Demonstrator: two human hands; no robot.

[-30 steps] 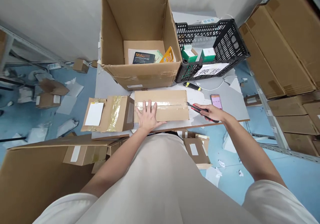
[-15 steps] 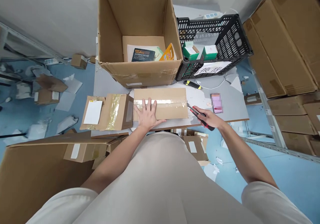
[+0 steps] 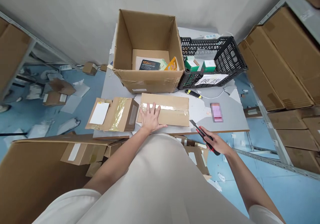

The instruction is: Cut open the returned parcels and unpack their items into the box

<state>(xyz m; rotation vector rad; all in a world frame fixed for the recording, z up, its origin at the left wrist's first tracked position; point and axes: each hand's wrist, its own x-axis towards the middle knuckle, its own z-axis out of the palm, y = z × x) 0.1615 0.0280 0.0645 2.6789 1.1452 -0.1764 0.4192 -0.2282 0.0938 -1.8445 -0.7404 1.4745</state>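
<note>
A flat cardboard box (image 3: 172, 114) with clear tape along its middle lies on the table. My left hand (image 3: 150, 119) rests on its left part, fingers spread. In my right hand (image 3: 215, 142) is a red and black utility knife (image 3: 206, 138), its blade out and pointing up-left. The blade tip is near the box's lower right corner; I cannot tell whether it touches. Left of the flat box sits a taped carton (image 3: 122, 114) with an opened flap bearing a white label (image 3: 99, 113).
A tall open carton (image 3: 150, 81) holding booklets stands behind, beside a black plastic crate (image 3: 212, 79) with green-white boxes. A yellow-black cutter (image 3: 193, 94) and a phone (image 3: 216, 112) lie on the table (image 3: 232, 119). A large open carton (image 3: 45, 177) is at lower left; shelved boxes (image 3: 282, 71) stand right.
My right hand has drawn the knife down and back from the box's right edge. My left hand stays spread on the box. The camera view has shifted, showing more wall.
</note>
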